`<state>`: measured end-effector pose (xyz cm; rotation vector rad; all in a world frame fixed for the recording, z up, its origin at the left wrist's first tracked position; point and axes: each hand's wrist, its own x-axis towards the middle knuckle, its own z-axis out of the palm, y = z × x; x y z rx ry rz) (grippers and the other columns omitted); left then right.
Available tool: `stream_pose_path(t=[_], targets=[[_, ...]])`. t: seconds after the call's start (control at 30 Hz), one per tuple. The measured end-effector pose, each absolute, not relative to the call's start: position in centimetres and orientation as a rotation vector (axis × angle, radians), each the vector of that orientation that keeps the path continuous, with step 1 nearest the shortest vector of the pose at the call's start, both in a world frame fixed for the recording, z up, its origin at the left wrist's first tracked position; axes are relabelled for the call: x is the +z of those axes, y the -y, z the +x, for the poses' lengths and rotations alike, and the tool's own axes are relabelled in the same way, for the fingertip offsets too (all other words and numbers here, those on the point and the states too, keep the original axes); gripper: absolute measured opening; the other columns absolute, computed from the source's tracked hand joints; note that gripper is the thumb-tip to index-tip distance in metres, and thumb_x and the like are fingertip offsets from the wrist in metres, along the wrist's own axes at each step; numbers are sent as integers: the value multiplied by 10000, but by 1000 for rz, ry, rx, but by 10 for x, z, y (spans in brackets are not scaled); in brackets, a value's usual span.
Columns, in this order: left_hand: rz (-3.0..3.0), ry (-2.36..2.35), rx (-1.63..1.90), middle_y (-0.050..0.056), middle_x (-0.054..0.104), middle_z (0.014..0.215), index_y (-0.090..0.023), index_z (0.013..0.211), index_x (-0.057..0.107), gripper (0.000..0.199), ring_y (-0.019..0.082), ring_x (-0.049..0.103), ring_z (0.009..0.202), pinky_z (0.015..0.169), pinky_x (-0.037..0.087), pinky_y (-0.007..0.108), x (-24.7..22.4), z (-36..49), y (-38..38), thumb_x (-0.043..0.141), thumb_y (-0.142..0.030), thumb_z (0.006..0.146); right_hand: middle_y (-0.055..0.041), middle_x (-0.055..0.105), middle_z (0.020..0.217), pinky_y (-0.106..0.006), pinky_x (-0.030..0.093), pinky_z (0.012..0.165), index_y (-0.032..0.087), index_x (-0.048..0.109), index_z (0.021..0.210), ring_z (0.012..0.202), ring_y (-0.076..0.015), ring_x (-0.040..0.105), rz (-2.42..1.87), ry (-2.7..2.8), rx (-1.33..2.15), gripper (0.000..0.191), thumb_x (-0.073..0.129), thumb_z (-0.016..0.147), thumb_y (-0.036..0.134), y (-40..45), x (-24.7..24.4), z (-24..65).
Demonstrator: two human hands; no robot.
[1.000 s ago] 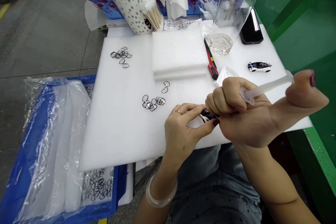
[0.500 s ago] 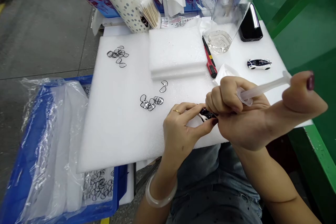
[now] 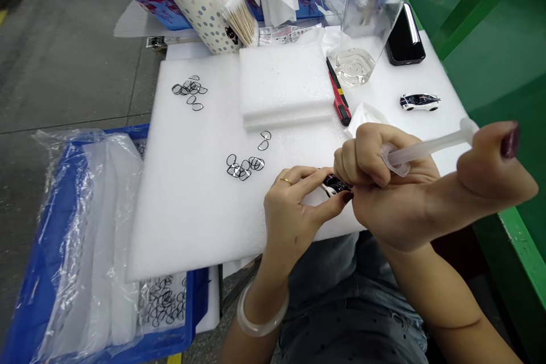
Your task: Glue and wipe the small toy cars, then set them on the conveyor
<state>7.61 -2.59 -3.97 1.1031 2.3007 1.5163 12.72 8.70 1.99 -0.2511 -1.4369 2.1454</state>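
My left hand (image 3: pixel 294 207) pinches a small black and white toy car (image 3: pixel 335 185) between thumb and fingers near the front edge of the white foam board (image 3: pixel 191 222). Close against it on the right, my right hand (image 3: pixel 396 182) wraps its fingers round a translucent syringe, whose plunger (image 3: pixel 435 146) sticks out toward the raised thumb. The syringe's tip is hidden behind the fingers. Thin black rings lie in one group (image 3: pixel 245 168) at mid board and another (image 3: pixel 190 88) at the back left. A second toy car (image 3: pixel 420 102) stands at the right.
A foam block (image 3: pixel 285 82), a red cutter (image 3: pixel 340 99), a clear bottle (image 3: pixel 358 40), a phone (image 3: pixel 406 40), a dotted flask (image 3: pixel 198 5) and cotton swabs (image 3: pixel 241 17) stand or lie toward the back. A blue tray (image 3: pixel 198 301) with plastic film and rings sits lower left.
The view has shifted slightly. My right thumb has moved a little to the right with the plunger's end. My left hand keeps its hold on the toy car.
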Motion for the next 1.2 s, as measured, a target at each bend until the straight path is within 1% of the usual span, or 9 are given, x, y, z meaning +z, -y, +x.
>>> stream_pose_path(t=[0.2,0.3,0.37,0.53,0.7,0.8,0.93,1.1,1.2], targets=[[1125,-2325,1518,28,700,927,-210,953,753,169,224,622,880,780,488,363,-41,76,26,735,-362,878,42,216,444,-292,193,453,228,317,437,436,-93,211,-389,1498,2108,680,472,798,783,-83,28,128],[1130,-2338,1535,20,694,909,-215,975,747,204,219,617,879,786,485,360,-42,76,26,772,-372,848,38,266,459,-290,207,453,229,353,461,437,-94,250,-433,1668,2051,659,527,763,787,-92,38,127],[1152,-2321,1500,15,681,929,-216,1021,732,303,220,608,899,802,483,363,-44,75,27,845,-349,773,31,306,531,-284,254,481,225,388,520,477,-98,285,-320,1674,1962,606,498,824,737,-104,45,116],[1373,-2317,1283,38,614,1084,-240,1107,665,583,265,581,1015,880,473,431,-48,75,36,949,-260,599,22,379,653,-259,355,610,215,424,657,585,-106,357,-71,1634,1808,503,157,1023,434,-143,42,44],[1496,-2352,1164,55,576,1171,-261,1165,598,625,290,564,1048,862,489,455,-50,74,41,898,-155,627,16,566,837,-266,416,834,231,495,831,846,-135,529,-336,1892,1681,383,488,878,611,-172,29,31],[1516,-2366,1139,64,561,1205,-256,1184,579,598,295,552,1052,854,500,465,-51,75,38,860,-140,668,13,525,715,-288,402,750,235,486,741,744,-148,512,-525,1943,1250,329,505,882,532,-184,28,69],[1501,-2378,1129,77,550,1233,-249,1191,586,599,313,535,1096,892,503,498,-51,78,34,859,-140,669,6,389,515,-305,258,598,219,450,511,576,-150,384,-957,2333,816,365,647,773,378,-194,9,102],[1540,-2293,1054,100,507,1351,-253,1261,584,666,325,482,1232,1005,478,487,-34,67,54,903,-255,675,-18,537,594,-295,285,571,196,592,611,576,-142,436,-886,2384,1034,119,592,719,245,-198,-11,105],[1536,-2374,920,74,621,1227,-253,1199,630,364,294,574,1137,955,498,454,-18,42,69,737,-313,856,7,492,575,-273,306,503,204,570,678,520,-129,423,-915,2120,1362,114,472,728,235,-203,-4,117]])
